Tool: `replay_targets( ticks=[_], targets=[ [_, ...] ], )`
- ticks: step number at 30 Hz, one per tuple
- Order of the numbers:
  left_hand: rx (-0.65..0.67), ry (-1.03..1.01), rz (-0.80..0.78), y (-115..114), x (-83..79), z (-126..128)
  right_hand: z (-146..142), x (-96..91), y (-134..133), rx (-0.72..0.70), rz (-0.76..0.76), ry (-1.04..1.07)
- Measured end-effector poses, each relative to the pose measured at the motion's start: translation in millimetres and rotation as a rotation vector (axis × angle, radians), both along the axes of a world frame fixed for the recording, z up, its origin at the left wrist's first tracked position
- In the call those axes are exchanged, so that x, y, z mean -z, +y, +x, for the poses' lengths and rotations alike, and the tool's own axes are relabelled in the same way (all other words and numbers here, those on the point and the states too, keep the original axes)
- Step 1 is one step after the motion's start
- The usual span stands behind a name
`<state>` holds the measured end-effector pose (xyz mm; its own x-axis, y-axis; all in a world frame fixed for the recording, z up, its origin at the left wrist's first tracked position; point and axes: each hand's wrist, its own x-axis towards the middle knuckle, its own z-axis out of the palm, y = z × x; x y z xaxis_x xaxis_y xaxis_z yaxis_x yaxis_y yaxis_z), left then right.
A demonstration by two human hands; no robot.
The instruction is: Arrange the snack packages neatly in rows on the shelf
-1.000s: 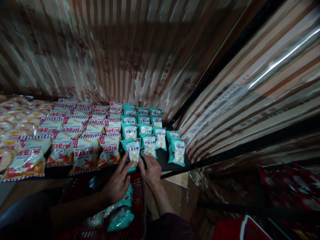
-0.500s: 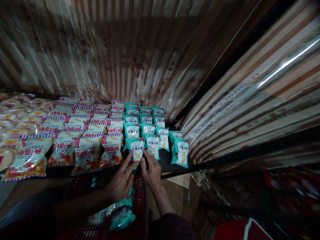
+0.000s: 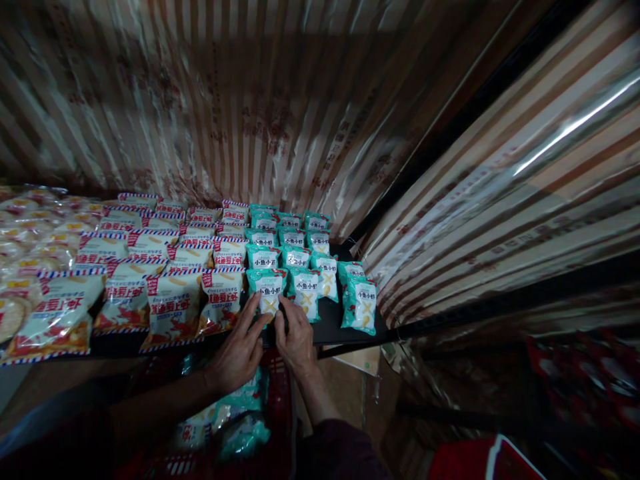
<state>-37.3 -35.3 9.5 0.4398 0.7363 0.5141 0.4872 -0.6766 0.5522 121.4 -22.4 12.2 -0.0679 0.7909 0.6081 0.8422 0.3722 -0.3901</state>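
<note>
A teal-and-white snack bag (image 3: 271, 285) stands at the front of its row on the black shelf, tilted slightly back. My left hand (image 3: 240, 353) grips its lower left side, fingers reaching along the edge and across the bottom front. On the lower right side, my right hand (image 3: 296, 337) pinches the same bag with thumb and fingers. Fingertips cover its bottom corners. Right beside it is a matching teal bag (image 3: 306, 293), and a red-and-white striped snack bag (image 3: 221, 300) stands to its left.
Several rows of striped bags (image 3: 175, 303) and clear-wrapped round snacks (image 3: 17, 303) fill the shelf's left side. Another teal bag (image 3: 359, 303) stands by the right end, near a dark metal post (image 3: 395, 193). Below, a red basket (image 3: 280, 407) holds more teal bags (image 3: 244, 437).
The front teal bag has moved slightly back and to the left, into line with its row. Both hands have moved with it, still at its lower sides.
</note>
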Motion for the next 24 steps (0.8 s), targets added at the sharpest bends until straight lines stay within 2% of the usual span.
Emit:
replay_targets(
  ticks=[8, 13, 18, 21, 24],
  targets=[
    [0.003, 0.001, 0.022, 2, -0.2, 0, 1, -4.3, -4, 0.075, 0.067, -0.012],
    [-0.017, 0.012, 0.020, 1, 2.3, -1, 16, -7.1, -3, 0.242, 0.122, -0.029],
    [-0.008, 0.034, 0.031, 1, 3.8, -2, 30, 1.1, -2, 0.404, 0.020, -0.037],
    [-0.012, 0.059, 0.027, 2, 2.8, -2, 33, 8.9, 0, 0.423, -0.072, -0.037],
    [-0.010, 0.064, 0.028, 3, 2.1, -1, 33, 14.5, 3, 0.424, -0.088, -0.023]
  ],
)
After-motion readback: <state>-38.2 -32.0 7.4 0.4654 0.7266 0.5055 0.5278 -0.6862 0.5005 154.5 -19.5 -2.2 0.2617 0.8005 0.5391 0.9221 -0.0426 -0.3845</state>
